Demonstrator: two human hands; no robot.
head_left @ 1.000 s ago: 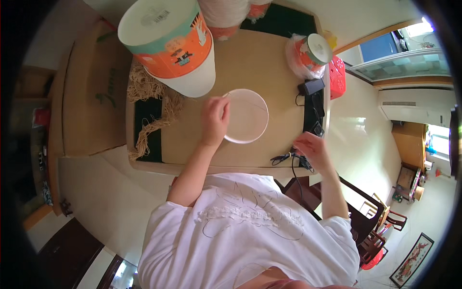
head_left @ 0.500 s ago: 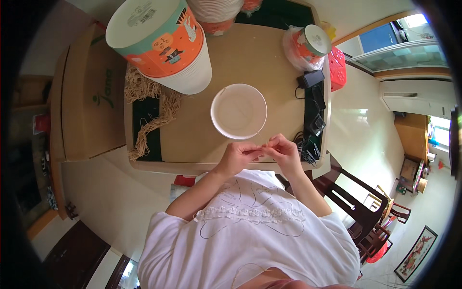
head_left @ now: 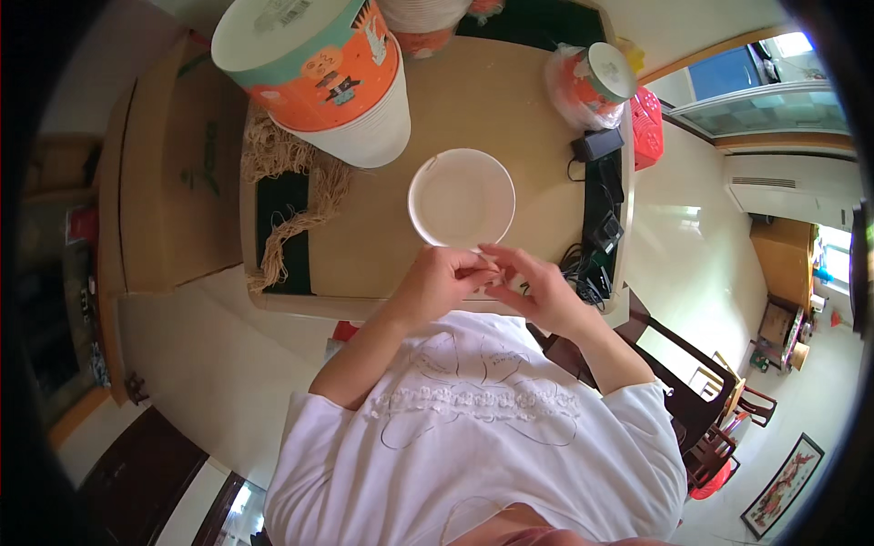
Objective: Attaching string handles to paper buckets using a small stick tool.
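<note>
A white paper bucket (head_left: pixel 462 202) stands upright on the brown board, its open mouth facing up. A bit of tan string (head_left: pixel 435 161) shows at its far-left rim. At the near rim, my left hand (head_left: pixel 435 284) is closed in a pinch on string, most of which the fingers hide. My right hand (head_left: pixel 543 293) meets it there, index finger reaching over the left fingertips and thumb curled below. It also seems closed on the string. Left of the bucket, a bundle of tan strings (head_left: pixel 314 214) trails over the table edge.
A tall stack of orange-and-teal paper buckets (head_left: pixel 328 91) stands upside down at far left. A plastic-wrapped smaller stack (head_left: pixel 596 86) is at far right. Black adapters and cables (head_left: pixel 601 232) line the right edge. A cardboard box (head_left: pixel 191 182) stands left of the table, a dark chair (head_left: pixel 678 373) at lower right.
My hands have drawn closer together and now overlap at the bucket's near rim. My right fingers have spread somewhat over the left fingertips. The string stretch that showed between rim and fingers is now hidden.
</note>
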